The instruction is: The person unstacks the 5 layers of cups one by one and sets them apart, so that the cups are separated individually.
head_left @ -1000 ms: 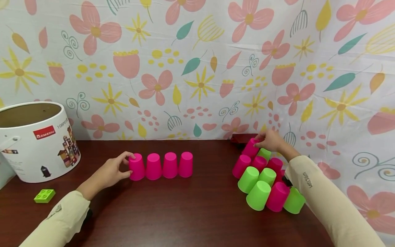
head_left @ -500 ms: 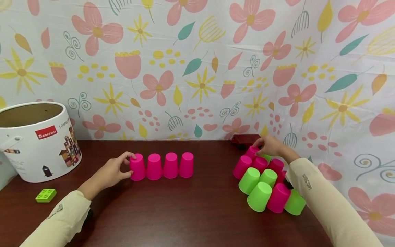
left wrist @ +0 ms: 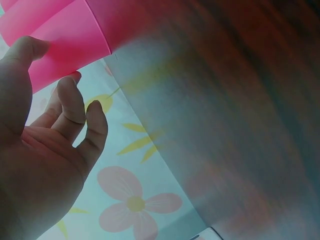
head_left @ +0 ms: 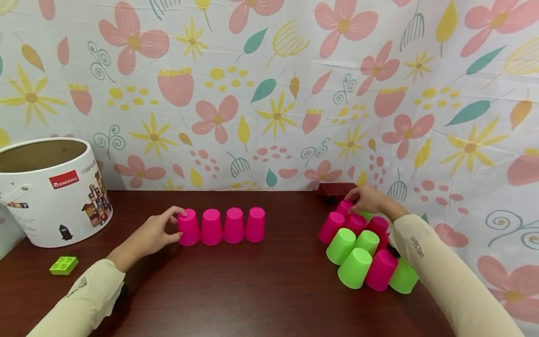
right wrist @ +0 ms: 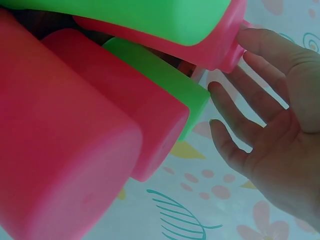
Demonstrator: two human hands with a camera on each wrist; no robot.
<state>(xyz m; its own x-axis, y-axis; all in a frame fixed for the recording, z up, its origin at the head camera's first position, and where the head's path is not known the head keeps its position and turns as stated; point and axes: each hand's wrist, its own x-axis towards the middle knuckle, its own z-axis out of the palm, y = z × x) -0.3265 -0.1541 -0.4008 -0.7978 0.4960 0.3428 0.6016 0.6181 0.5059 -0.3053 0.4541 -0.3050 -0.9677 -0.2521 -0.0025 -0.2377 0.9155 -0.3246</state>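
Note:
My left hand (head_left: 152, 233) pinches the leftmost upside-down pink cup (head_left: 190, 228) of a straight row. Thumb and a fingertip touch that cup; the left wrist view shows the thumb (left wrist: 26, 50) against its side. Other pink cups (head_left: 234, 225) stand to its right in the row. At the right, my right hand (head_left: 369, 200) holds a pink cup (head_left: 344, 207) by its upper part, at the back of a cluster of upside-down pink and green cups (head_left: 355, 269). Nearer cups hide the held cup's lower part. In the right wrist view, cups (right wrist: 75, 135) block much of the scene.
A white bucket (head_left: 54, 201) with printed pictures stands at the far left, and a green toy brick (head_left: 64, 265) lies in front of it. Behind the cluster is a dark red object (head_left: 334, 189). A flower-patterned cloth (head_left: 269, 93) hangs along the table's back.
My right hand has lowered the pink cup it holds down into the back of the cluster. The left hand and the row have stayed in place.

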